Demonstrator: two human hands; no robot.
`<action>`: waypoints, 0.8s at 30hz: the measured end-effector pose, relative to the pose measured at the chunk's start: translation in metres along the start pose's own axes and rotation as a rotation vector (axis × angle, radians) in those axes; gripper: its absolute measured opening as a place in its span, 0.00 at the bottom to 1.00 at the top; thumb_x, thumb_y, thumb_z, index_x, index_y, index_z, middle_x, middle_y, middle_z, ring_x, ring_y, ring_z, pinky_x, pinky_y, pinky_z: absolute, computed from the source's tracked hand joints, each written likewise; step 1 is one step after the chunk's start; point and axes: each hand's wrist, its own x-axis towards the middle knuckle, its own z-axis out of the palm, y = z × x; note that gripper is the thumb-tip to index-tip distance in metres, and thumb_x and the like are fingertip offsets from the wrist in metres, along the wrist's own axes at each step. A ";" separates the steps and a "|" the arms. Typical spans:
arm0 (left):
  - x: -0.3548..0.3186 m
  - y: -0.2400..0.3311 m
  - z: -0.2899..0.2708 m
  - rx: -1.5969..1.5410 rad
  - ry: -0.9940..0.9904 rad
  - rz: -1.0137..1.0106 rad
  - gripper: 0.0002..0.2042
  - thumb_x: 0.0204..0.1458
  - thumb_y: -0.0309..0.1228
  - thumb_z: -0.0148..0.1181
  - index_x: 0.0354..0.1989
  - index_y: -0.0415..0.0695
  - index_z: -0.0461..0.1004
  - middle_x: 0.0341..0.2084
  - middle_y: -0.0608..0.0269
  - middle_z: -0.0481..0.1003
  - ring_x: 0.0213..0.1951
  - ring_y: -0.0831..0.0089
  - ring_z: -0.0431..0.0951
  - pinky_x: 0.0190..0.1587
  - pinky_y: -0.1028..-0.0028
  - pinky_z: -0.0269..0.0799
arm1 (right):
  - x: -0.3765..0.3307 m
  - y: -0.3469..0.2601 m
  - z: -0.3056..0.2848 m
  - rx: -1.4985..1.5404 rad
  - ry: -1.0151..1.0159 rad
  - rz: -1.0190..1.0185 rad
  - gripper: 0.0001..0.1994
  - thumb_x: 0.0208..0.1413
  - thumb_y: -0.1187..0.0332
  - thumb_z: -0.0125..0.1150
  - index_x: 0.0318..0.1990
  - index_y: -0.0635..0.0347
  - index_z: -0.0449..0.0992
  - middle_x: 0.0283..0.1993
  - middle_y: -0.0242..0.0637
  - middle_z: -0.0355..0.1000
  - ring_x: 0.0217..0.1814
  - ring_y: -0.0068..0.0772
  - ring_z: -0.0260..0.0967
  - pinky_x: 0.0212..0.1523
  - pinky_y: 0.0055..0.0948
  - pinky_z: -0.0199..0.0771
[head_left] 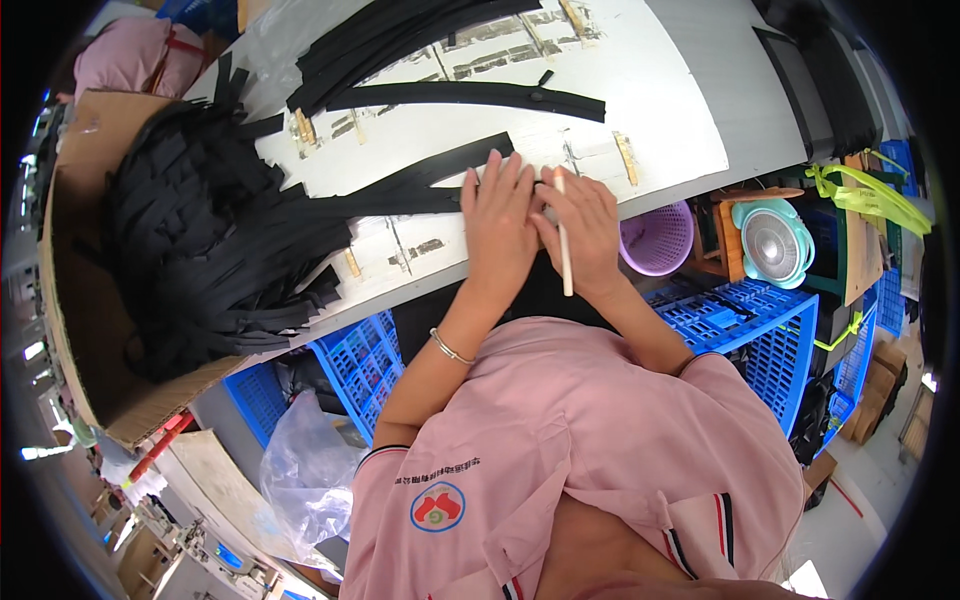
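Pressing a black zipper strip (pixel 420 185) flat at the tabletop (pixel 680 110) edge, left hand (pixel 497 225) fingers spread; right hand (pixel 585 225) pinches a white stick (pixel 564 250). Finished strips (pixel 400 40) lie beyond; many remain in the cardboard box (pixel 70 320).

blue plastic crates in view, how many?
3 at least: one crate under the table's left side, one crate at right, one crate far right. More may be hidden.
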 end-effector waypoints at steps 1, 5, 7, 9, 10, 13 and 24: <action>-0.004 0.004 0.003 0.019 -0.032 0.012 0.19 0.60 0.27 0.59 0.60 0.37 0.75 0.64 0.49 0.71 0.70 0.50 0.65 0.73 0.49 0.50 | -0.007 0.002 0.001 -0.002 0.001 0.001 0.20 0.52 0.69 0.72 0.53 0.59 0.77 0.57 0.42 0.78 0.62 0.42 0.75 0.65 0.47 0.65; -0.016 0.010 0.000 -0.009 -0.055 0.010 0.22 0.61 0.27 0.58 0.64 0.36 0.72 0.67 0.46 0.68 0.71 0.48 0.62 0.73 0.49 0.49 | -0.025 0.021 -0.008 -0.062 -0.127 -0.006 0.24 0.51 0.68 0.74 0.56 0.57 0.75 0.62 0.42 0.76 0.70 0.40 0.70 0.73 0.50 0.55; -0.021 0.008 -0.005 0.007 -0.079 0.020 0.23 0.61 0.26 0.58 0.66 0.36 0.69 0.67 0.47 0.67 0.71 0.49 0.62 0.73 0.50 0.49 | -0.024 0.028 -0.015 -0.095 -0.156 0.035 0.23 0.55 0.71 0.70 0.58 0.59 0.73 0.64 0.43 0.75 0.72 0.43 0.67 0.74 0.51 0.52; -0.020 0.008 -0.007 0.017 -0.080 0.032 0.24 0.61 0.27 0.58 0.66 0.36 0.69 0.67 0.47 0.68 0.71 0.49 0.62 0.73 0.50 0.50 | -0.025 0.032 -0.018 -0.117 -0.102 0.058 0.26 0.51 0.70 0.73 0.58 0.56 0.73 0.63 0.41 0.76 0.71 0.41 0.68 0.74 0.51 0.52; -0.019 0.008 -0.008 0.025 -0.084 0.046 0.24 0.61 0.27 0.58 0.66 0.36 0.69 0.67 0.48 0.68 0.71 0.50 0.63 0.73 0.51 0.51 | -0.024 0.031 -0.021 -0.108 -0.078 0.029 0.26 0.51 0.71 0.73 0.58 0.55 0.73 0.63 0.41 0.75 0.71 0.41 0.68 0.74 0.51 0.52; -0.014 0.012 -0.005 0.046 -0.117 0.056 0.23 0.62 0.29 0.58 0.65 0.35 0.69 0.67 0.49 0.67 0.70 0.52 0.63 0.73 0.54 0.52 | -0.024 0.021 -0.017 -0.070 -0.088 -0.018 0.25 0.51 0.71 0.72 0.58 0.55 0.73 0.65 0.39 0.74 0.71 0.40 0.68 0.74 0.50 0.52; -0.028 -0.022 -0.040 0.113 0.001 -0.096 0.25 0.58 0.36 0.65 0.63 0.42 0.72 0.62 0.59 0.72 0.67 0.61 0.67 0.72 0.40 0.35 | -0.024 0.073 -0.032 -0.232 -0.136 0.001 0.19 0.58 0.68 0.67 0.57 0.54 0.74 0.63 0.35 0.76 0.73 0.41 0.64 0.77 0.53 0.43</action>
